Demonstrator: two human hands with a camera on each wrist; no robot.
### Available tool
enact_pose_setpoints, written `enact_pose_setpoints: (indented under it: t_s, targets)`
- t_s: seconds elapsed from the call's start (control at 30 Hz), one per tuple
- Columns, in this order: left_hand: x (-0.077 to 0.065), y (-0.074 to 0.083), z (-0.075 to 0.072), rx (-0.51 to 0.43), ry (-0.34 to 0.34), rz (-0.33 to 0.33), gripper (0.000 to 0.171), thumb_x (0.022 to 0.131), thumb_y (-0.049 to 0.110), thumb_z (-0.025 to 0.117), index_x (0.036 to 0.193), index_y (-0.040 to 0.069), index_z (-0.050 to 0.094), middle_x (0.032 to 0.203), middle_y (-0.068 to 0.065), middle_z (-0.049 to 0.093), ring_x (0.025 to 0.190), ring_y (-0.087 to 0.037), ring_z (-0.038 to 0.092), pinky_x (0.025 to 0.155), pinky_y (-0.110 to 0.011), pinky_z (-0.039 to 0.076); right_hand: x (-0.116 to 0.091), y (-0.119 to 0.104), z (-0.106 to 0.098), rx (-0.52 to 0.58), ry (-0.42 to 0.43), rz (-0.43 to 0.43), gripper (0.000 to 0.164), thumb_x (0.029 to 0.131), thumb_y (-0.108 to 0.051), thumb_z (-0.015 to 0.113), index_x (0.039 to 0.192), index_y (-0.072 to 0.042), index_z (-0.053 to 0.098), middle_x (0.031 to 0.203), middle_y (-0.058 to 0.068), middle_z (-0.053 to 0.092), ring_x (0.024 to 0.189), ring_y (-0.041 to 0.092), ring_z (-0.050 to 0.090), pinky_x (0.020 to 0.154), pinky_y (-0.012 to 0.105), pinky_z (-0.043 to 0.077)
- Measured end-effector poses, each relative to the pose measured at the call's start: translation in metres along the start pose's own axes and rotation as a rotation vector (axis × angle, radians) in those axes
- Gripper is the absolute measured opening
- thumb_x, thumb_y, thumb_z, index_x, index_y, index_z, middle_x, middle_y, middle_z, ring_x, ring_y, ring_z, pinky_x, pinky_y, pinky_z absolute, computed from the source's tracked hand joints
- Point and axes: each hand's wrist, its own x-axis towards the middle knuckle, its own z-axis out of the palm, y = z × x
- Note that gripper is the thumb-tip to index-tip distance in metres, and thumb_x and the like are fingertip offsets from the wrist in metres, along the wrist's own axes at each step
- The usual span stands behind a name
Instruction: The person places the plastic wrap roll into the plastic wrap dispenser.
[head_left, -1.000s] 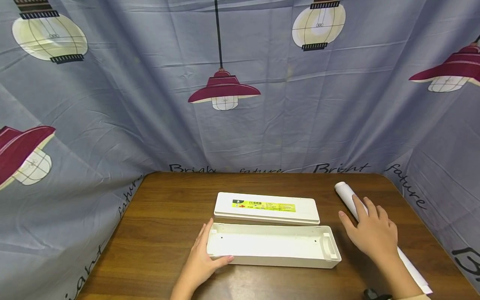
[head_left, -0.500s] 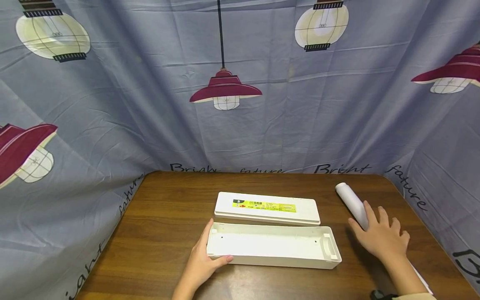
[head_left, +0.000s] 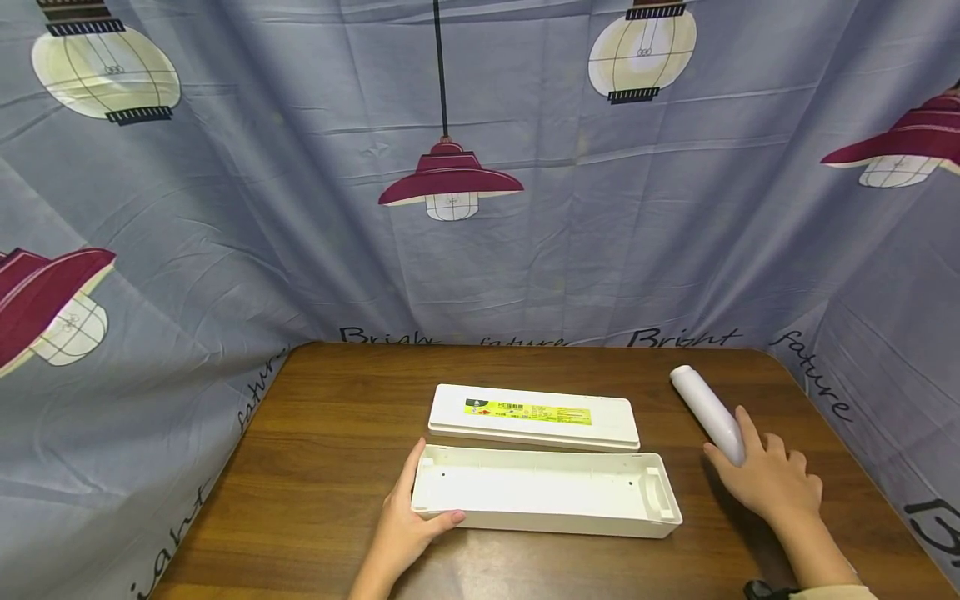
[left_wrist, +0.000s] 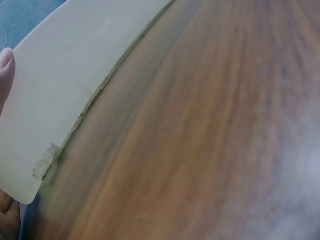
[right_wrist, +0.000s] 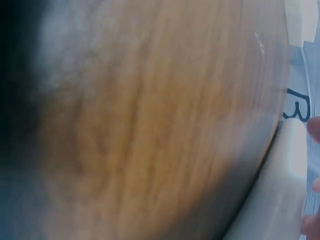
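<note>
My left hand point(head_left: 405, 517) grips the left end of an open, long white cling film box point(head_left: 555, 522), thumb on the front wall and fingers at the far side. In the left wrist view, a thumb point(left_wrist: 7, 72) presses the pale box wall point(left_wrist: 75, 85). Behind the box lies its white lid point(head_left: 534, 430), which bears a yellow-green label. At the right, my right hand point(head_left: 772, 479) holds a white cling film roll point(head_left: 708, 412), with thumb and index finger on either side. The hand and forearm hide the roll's near part. Fingertips point(right_wrist: 314, 131) show beside the roll in the right wrist view.
Everything lies on a brown wooden table point(head_left: 322, 467). A blue-grey curtain point(head_left: 525, 267) printed with lamps and lettering encloses the table at the back and sides. A black band point(head_left: 761, 590) is at the right wrist.
My right hand has shifted toward the near right along the roll, and its spread fingers have curled around it. The roll has turned slightly. My left hand stays on the box.
</note>
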Motion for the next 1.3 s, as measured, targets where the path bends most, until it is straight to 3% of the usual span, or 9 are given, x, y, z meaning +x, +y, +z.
enact_pose_setpoints:
  t_s: [0.37, 0.83, 1.3]
  targets:
    - [0.001, -0.004, 0.003, -0.02, 0.005, 0.005, 0.115, 0.063, 0.035, 0.094, 0.157, 0.024, 0.028, 0.153, -0.008, 0.047, 0.136, -0.023, 0.047, 0.109, -0.052, 0.041, 0.005, 0.005, 0.005, -0.029, -0.015, -0.032, 0.095, 0.094, -0.073, 0.036, 0.16, -0.018, -0.004, 0.125, 0.041, 0.037, 0.096, 0.061, 0.045, 0.058, 0.059, 0.04]
    - [0.001, -0.005, 0.003, -0.036, 0.016, 0.004, 0.115, 0.062, 0.032, 0.094, 0.157, 0.026, 0.029, 0.15, -0.005, 0.05, 0.133, -0.022, 0.05, 0.108, -0.045, 0.044, 0.01, 0.004, 0.003, -0.009, -0.122, 0.009, 0.094, 0.094, -0.074, 0.032, 0.158, -0.022, -0.012, 0.126, 0.041, 0.035, 0.09, 0.059, 0.051, 0.056, 0.06, 0.044]
    - [0.002, -0.005, 0.003, -0.035, 0.001, 0.003, 0.115, 0.063, 0.032, 0.094, 0.157, 0.026, 0.028, 0.153, -0.006, 0.047, 0.135, -0.022, 0.048, 0.109, -0.052, 0.041, 0.012, 0.011, 0.005, -0.025, -0.102, -0.026, 0.091, 0.097, -0.069, 0.037, 0.158, -0.025, -0.014, 0.126, 0.042, 0.037, 0.086, 0.06, 0.053, 0.054, 0.059, 0.045]
